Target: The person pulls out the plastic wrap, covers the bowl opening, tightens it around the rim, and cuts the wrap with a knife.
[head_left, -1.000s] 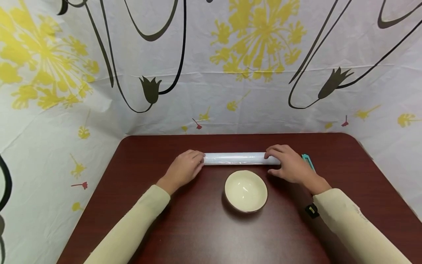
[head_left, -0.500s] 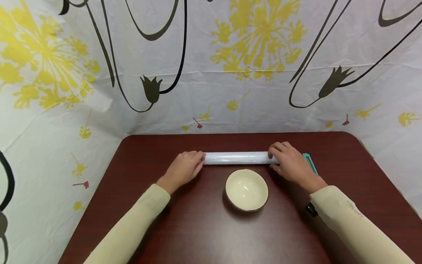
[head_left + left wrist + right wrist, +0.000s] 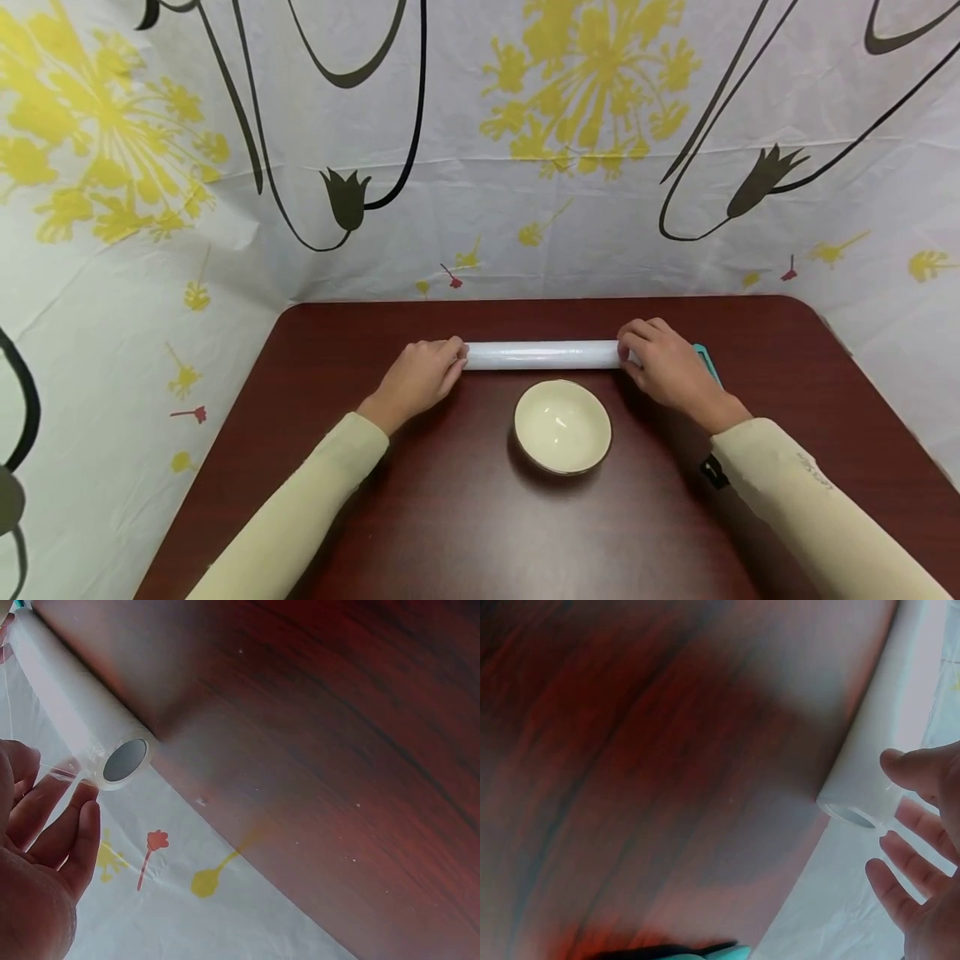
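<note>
A roll of cling film (image 3: 543,356) lies crosswise on the table, its hollow core showing at the left end in the left wrist view. My left hand (image 3: 420,375) is at that end, and its thumb and fingers pinch a clear, loose edge of film (image 3: 56,771) drawn off the roll. At the opposite end my right hand (image 3: 663,367) holds the roll, thumb (image 3: 907,766) on one side and fingers bent on the other. Nearer to me, between the forearms, a cream bowl (image 3: 562,427) stands upright; nothing shows inside it.
Beyond my right hand lies a teal tool (image 3: 707,364), partly hidden by that hand; its kind cannot be told. A patterned sheet (image 3: 495,225) hangs behind and beside the dark red table (image 3: 465,517).
My right hand has shifted slightly right along the roll, and its thumb and fingers have come together on the end. The left hand stays at its end; the bowl has not moved.
</note>
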Demonstrator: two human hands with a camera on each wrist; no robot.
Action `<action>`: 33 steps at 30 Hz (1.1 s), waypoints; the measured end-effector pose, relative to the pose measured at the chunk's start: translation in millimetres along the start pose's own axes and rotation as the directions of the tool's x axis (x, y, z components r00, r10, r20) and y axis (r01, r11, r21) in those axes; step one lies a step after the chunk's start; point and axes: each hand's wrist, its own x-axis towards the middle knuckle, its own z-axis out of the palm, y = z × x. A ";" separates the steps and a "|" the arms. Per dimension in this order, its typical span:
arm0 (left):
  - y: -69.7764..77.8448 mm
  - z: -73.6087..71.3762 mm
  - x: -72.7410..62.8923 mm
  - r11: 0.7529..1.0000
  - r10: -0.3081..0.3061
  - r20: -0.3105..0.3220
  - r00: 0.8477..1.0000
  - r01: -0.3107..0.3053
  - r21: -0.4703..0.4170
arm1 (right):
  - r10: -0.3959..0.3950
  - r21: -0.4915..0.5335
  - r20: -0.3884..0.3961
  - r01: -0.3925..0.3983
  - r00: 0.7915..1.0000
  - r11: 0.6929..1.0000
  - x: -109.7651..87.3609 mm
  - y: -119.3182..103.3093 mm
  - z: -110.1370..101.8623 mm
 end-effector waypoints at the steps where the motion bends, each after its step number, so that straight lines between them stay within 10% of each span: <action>1: 0.3 -0.3 0.1 1.000 -0.007 0.000 1.000 0.007 -0.004 | 0.004 0.008 -0.002 -0.004 1.000 1.000 0.5 -0.3 -1.0; 16: 2.4 -9.7 7.2 0.974 -0.181 -0.003 0.983 0.179 -0.136 | 0.053 0.027 0.007 -0.053 0.999 0.998 13.6 -5.0 -24.3; 33: 0.5 -26.6 25.9 0.975 -0.204 -0.056 0.977 0.198 -0.101 | 0.107 0.029 0.037 -0.108 0.994 0.994 21.0 -4.3 -46.1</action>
